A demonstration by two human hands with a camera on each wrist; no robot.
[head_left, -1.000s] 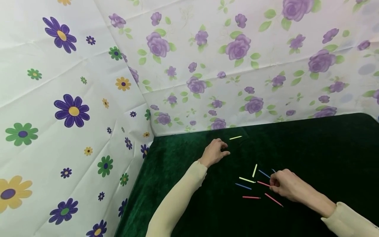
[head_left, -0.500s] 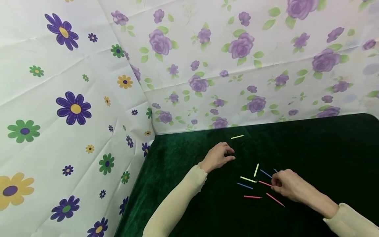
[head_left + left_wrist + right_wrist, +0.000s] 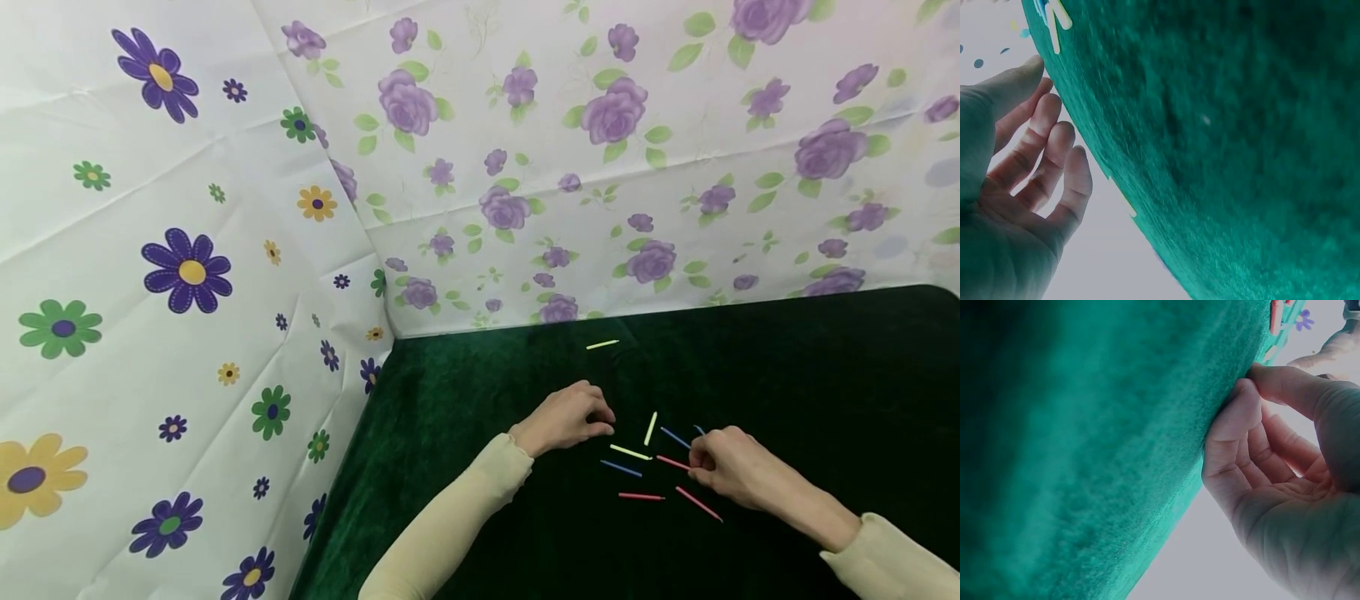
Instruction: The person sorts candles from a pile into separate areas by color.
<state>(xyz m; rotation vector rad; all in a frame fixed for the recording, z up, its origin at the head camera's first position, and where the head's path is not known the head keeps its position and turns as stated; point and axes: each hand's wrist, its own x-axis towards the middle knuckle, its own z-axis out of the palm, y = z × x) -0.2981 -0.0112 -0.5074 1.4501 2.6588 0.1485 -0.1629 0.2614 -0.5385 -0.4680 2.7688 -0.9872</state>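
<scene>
Overall, the head view shows a worktop covered in dark green velvety cloth (image 3: 825, 383), with white floral-printed sheeting (image 3: 480, 125) behind and to the left. The left hand (image 3: 567, 419) is just beside the loose group of sticks, its fingers loosely bent with nothing in them. Near it lie a thin yellow stick pointing away (image 3: 650, 428), a thin yellow stick lying crosswise (image 3: 630, 452) and a thin blue stick (image 3: 621, 468). Another thin yellow stick (image 3: 602, 344) is well apart, towards the back edge. The right hand (image 3: 738, 468) rests low with curled fingers, where a thin red stick (image 3: 672, 462) and a second blue stick (image 3: 676, 437) run up to it; another blue tip (image 3: 700, 430) shows behind. Two more red sticks, one crosswise (image 3: 641, 497) and one slanted (image 3: 699, 504), lie nearer the person.

From the left wrist, that hand's fingers are spread slightly, thumb apart, holding nothing.

From the right wrist, thumb and forefinger meet at the cloth; whether they pinch a stick cannot be told.
</scene>
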